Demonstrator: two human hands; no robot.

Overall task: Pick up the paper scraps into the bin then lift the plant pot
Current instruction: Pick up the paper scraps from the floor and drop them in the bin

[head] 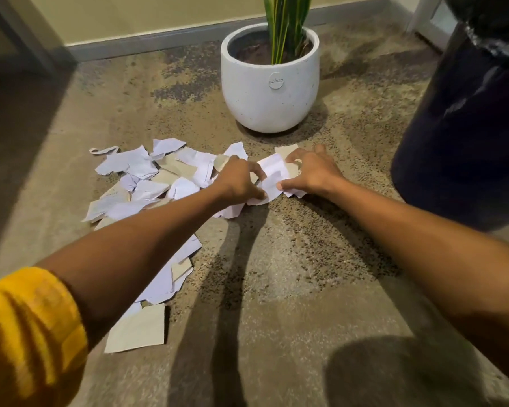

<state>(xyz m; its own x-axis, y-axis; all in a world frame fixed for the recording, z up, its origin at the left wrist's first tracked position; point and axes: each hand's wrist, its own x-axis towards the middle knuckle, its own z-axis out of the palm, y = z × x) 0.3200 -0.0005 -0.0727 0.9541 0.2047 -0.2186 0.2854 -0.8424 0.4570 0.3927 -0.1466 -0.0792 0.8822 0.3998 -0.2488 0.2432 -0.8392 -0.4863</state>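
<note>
Several torn white and beige paper scraps [141,183] lie spread over the speckled floor, from the middle down to the lower left. My left hand [238,180] and my right hand [312,171] meet over the right end of the pile. Both curl their fingers around a crumpled white scrap [272,174] held between them. Just beyond the hands stands a white round plant pot [269,92] with soil and long green leaves. A dark bin [465,136] with a liner rises at the right, close to my right hand.
A pale wall with a grey skirting board [147,42] runs behind the pot. A white furniture leg [423,16] stands at the top right. Brown speckled floor [291,274] lies between my forearms.
</note>
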